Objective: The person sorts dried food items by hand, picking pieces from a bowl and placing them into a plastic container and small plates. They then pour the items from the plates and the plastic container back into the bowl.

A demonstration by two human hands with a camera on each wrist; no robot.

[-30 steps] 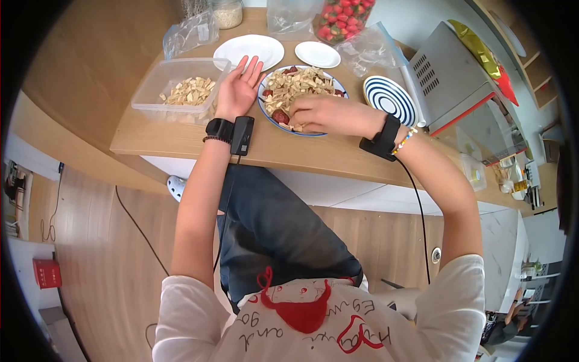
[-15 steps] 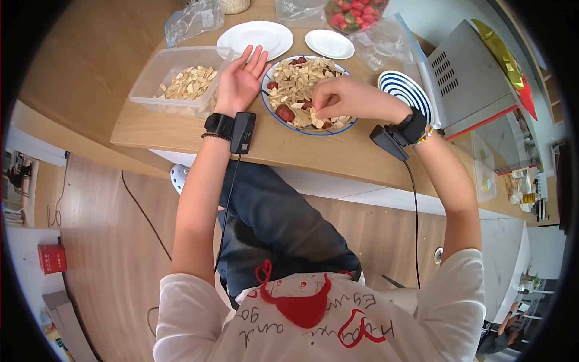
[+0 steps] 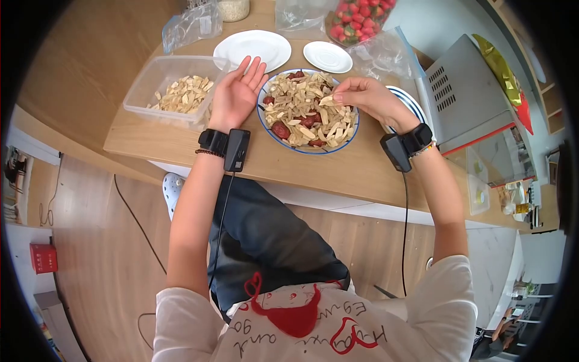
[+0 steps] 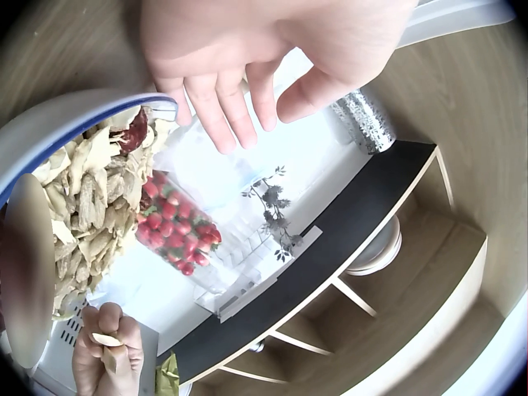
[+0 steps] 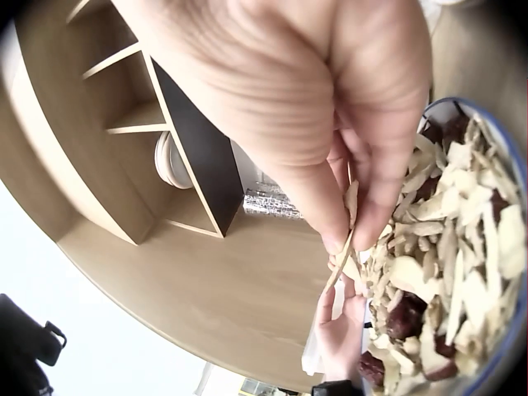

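A blue-rimmed bowl (image 3: 286, 145) is heaped with pale dried slices and several dark red dates (image 3: 280, 129). Over its right side my right hand (image 3: 377, 102) pinches a few pale dried slices (image 5: 340, 268) between thumb and fingertips, just above the heap. My left hand (image 3: 235, 99) is palm up with its fingers extended, between the bowl and a clear plastic container (image 3: 136, 99); nothing lies on its palm. More pale slices (image 3: 184, 93) fill part of that container.
Behind the bowl are a large white plate (image 3: 253, 48) and a small white plate (image 3: 327, 56). Strawberries (image 3: 359, 21) in a clear container and plastic bags (image 3: 386, 54) stand farther back. A striped plate (image 3: 412, 104) and a grey appliance (image 3: 458, 90) are at the right.
My right hand has risen out of the bowl's heap and moved right and away from me, now with slices between its fingertips. The left hand keeps its palm-up pose.
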